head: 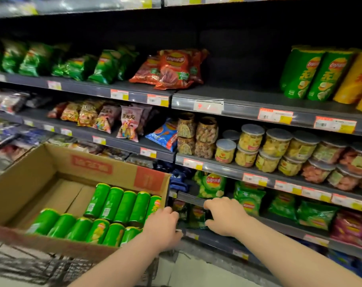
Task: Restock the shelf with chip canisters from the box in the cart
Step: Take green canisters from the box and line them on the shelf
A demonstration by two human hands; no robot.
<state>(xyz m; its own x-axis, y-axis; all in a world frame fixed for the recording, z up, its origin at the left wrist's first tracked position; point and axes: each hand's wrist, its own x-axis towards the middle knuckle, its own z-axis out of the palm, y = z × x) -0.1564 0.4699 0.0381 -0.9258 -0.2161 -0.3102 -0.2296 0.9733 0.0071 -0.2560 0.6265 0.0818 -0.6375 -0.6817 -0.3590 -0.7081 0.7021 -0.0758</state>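
Observation:
Several green chip canisters lie on their sides in two rows in an open cardboard box at the lower left. My left hand hovers at the box's right wall beside the nearest canisters, with its fingers loosely curled and nothing visible in them. My right hand hangs just right of it, in front of a low shelf of green chip bags, fingers also loosely bent and empty. On the upper right shelf green canisters stand upright beside yellow canisters.
The box rests in a wire cart. That upper shelf has a bare stretch left of the standing canisters. Red chip bags lie further left. Clear snack tubs fill the middle shelf, and bagged chips fill the low shelves.

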